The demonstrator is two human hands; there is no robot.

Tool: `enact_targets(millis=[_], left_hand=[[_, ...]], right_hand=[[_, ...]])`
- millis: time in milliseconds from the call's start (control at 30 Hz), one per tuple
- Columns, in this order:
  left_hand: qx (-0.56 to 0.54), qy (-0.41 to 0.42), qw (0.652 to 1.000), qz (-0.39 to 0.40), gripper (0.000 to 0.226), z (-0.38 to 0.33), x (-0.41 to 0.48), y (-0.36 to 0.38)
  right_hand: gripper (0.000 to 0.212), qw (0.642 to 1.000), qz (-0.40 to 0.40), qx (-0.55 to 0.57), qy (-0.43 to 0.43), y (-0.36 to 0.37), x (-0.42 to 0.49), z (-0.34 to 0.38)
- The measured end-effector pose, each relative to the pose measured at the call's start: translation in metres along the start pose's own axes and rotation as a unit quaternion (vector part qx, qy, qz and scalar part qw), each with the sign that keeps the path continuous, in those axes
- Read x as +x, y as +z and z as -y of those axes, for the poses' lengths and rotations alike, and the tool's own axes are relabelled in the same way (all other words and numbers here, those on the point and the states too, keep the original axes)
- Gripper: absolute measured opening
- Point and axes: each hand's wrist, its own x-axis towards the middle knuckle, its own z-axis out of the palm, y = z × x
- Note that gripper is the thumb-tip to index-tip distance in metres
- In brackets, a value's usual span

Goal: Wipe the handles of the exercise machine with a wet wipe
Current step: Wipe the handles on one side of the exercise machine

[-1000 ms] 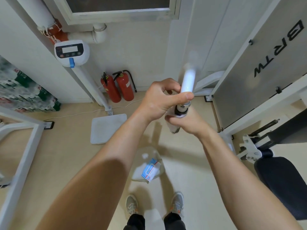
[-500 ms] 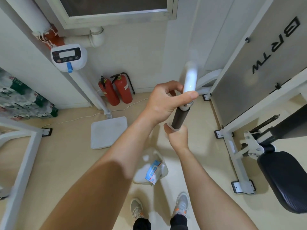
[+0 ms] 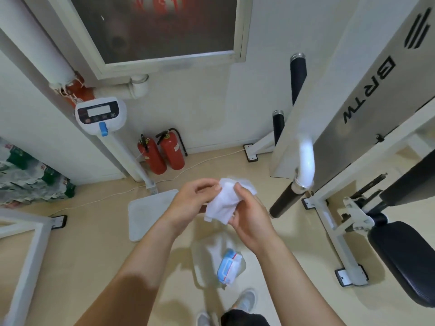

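Your left hand (image 3: 190, 205) and right hand (image 3: 250, 222) both pinch the crumpled wet wipe (image 3: 222, 204) in open air above the floor (image 3: 94, 243). Below, a clear bag (image 3: 200, 252) holds the wipe pack (image 3: 228, 269). To the right, apart from your hands, the black handle (image 3: 286, 201) slants free, its end untouched.

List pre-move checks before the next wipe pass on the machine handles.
1. White wet wipe in hand: ok; left hand and right hand both pinch it.
2. Wipe opened flat: not ok; it hangs crumpled.
3. Nearest black foam handle grip unobstructed: ok; nothing covers it.
4. Wipe touching that grip: not ok; both hands are apart from it.
5. Wipe moisture: cannot tell.
6. Upper black foam grip clean: cannot tell.
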Motion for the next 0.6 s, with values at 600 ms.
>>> enact_targets(millis=[600], left_hand=[[0.103, 0.237, 0.965, -0.048, 0.013, -0.129, 0.149, -0.041]], right_hand=[[0.035, 0.888, -0.291, -0.329, -0.135, 0.077, 0.102, 0.087]])
